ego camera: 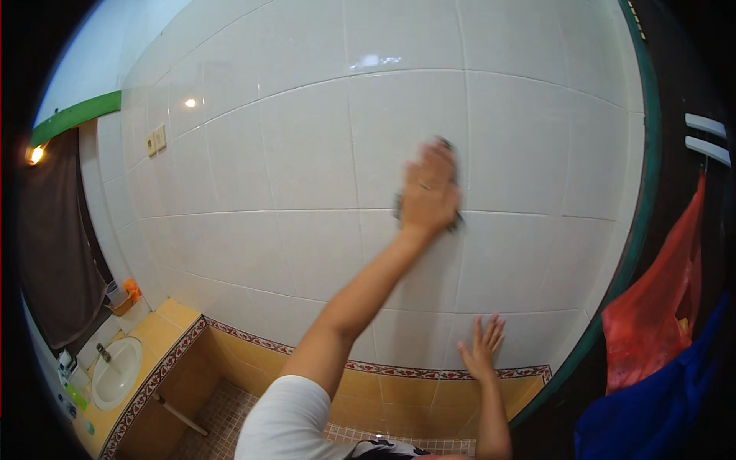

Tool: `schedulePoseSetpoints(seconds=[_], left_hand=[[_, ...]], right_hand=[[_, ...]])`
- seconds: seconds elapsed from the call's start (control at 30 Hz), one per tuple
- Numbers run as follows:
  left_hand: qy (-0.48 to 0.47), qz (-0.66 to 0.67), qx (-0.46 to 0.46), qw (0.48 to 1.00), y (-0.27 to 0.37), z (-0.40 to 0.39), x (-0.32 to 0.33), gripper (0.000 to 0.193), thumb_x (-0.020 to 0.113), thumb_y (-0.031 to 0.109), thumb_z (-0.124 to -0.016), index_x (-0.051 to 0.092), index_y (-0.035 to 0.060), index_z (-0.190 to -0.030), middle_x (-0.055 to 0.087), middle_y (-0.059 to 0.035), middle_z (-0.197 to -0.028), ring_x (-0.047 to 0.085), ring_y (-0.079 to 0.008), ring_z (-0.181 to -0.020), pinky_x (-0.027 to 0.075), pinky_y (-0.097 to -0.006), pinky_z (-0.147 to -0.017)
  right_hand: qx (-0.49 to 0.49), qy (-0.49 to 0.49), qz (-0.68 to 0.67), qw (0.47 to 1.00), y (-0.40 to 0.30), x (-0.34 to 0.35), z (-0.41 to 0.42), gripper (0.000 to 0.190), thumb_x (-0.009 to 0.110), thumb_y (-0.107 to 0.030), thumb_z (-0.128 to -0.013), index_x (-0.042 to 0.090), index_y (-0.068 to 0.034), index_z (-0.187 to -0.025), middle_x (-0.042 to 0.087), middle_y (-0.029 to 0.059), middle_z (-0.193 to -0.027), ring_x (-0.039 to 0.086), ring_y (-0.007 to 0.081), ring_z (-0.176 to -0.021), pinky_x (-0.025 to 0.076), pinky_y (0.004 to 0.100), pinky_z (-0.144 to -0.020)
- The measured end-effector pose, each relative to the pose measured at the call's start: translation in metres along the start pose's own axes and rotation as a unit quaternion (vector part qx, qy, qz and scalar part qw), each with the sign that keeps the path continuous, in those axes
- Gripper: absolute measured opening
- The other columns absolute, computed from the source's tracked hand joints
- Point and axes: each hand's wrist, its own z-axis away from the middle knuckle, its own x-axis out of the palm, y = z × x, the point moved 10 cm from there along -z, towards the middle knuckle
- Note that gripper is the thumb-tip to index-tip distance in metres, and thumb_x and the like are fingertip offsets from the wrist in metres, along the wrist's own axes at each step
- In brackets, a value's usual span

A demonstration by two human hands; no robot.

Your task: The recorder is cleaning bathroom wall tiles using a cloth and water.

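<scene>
My left hand [430, 192], blurred, presses flat against the white tiled wall [310, 155]. Under its palm is a dark cloth or pad [454, 221], of which only the edges show past the fingers and the heel of the hand. A ring sits on one finger. Lower and to the right, my right hand [483, 351] rests on the same wall with its fingers spread, holding nothing. Just below it runs a red-and-white patterned border tile strip [402, 370], above yellow tiles [356, 397].
At left, a yellow tiled counter [164, 322] holds a white washbasin [118, 374] with a tap [103, 352] and several bottles. A wall socket [155, 141] is above. Right, a red plastic bag [652, 310] and blue fabric [644, 414] hang by the green door frame [632, 253].
</scene>
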Motion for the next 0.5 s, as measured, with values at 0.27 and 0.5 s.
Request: schedulePoseSetpoints(seconds=[0.27, 0.5], left_hand=[[-0.316, 0.193, 0.406, 0.835, 0.221, 0.212, 0.131, 0.067, 0.051, 0.027, -0.083, 0.034, 0.0010, -0.142, 0.021, -0.0097, -0.154, 0.014, -0.0222, -0.144, 0.009, -0.0424, -0.117], [-0.093, 0.032, 0.230, 0.968, 0.181, -0.018, 0.098, 0.059, 0.058, 0.033, -0.083, 0.043, 0.0172, -0.139, 0.036, -0.0014, -0.149, 0.030, -0.0198, -0.138, 0.023, -0.0559, -0.109]], right_hand=[[0.260, -0.186, -0.435, 0.841, 0.097, 0.077, 0.197, 0.062, 0.057, -0.025, -0.094, 0.030, -0.004, -0.145, 0.049, 0.0203, -0.135, 0.050, 0.0273, -0.122, 0.039, 0.0346, -0.101], [0.302, -0.048, -0.375, 0.875, 0.179, 0.039, 0.282, 0.041, 0.056, -0.020, -0.095, 0.051, 0.004, -0.127, 0.062, 0.0141, -0.116, 0.061, 0.0170, -0.099, 0.047, 0.0281, -0.086]])
